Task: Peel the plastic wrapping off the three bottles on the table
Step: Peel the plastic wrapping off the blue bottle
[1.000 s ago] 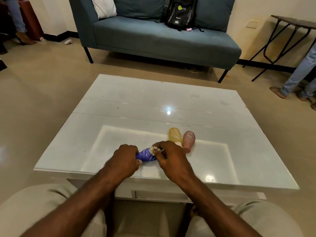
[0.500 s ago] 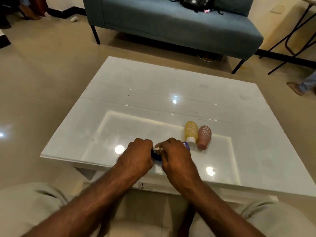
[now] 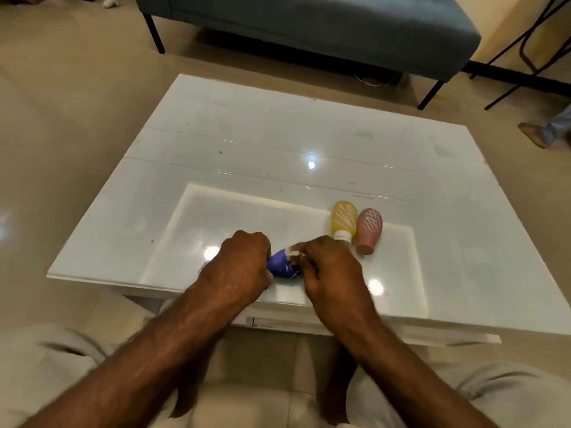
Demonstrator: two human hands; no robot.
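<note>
From my seat at the feed, I see the white glossy table filling the middle of the head view, with 3 bottles lying on it near its front edge. Starting at the left, my left hand is curled in a fist around the base end of the purple bottle, which lies on its side at about 6 o'clock on the tabletop. Just to the right, my right hand is closed at the bottle's other end, fingertips pinching a crumpled bit of pale plastic wrapping at the neck. How far that wrapping has come off I cannot tell. Further right, at about 4 o'clock on the table, the yellow bottle lies with its white cap toward me, and the pink bottle lies touching its right side. Beyond the table, at 12 o'clock, stands a blue-grey sofa.
</note>
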